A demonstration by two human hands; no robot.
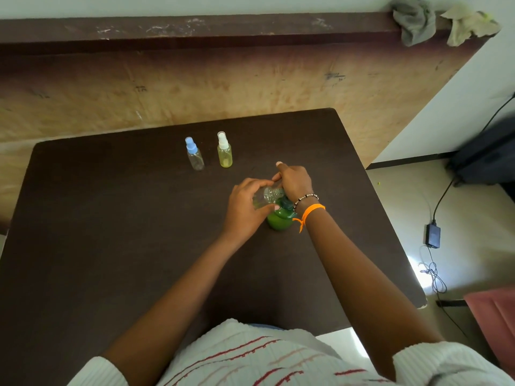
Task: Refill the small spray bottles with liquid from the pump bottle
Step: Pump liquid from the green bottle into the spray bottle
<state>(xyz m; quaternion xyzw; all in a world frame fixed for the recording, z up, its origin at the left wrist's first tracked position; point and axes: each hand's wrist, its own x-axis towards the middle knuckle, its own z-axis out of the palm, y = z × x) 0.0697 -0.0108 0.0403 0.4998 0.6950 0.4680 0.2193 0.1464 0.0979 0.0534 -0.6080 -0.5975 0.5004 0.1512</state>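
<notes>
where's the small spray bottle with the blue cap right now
In the head view, the small clear spray bottle with the blue cap stands upright near the dark table's far edge, just left of the yellowish white-capped spray bottle.

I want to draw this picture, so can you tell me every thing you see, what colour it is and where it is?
table: 1, dark brown, middle
spray bottle, blue cap: 1, clear, standing at far side of table
spray bottle, white cap: 1, yellowish, standing right of the blue-capped one
open bottle: 1, clear, tilted, held in left hand
pump bottle: 1, green, on table under the hands
rags: 2, grey and pale, on ledge, top right
charger: 1, black, on floor, right
bracelets: 2, beaded and orange, right wrist
left hand: holds open bottle
right hand: at the pump top
</notes>
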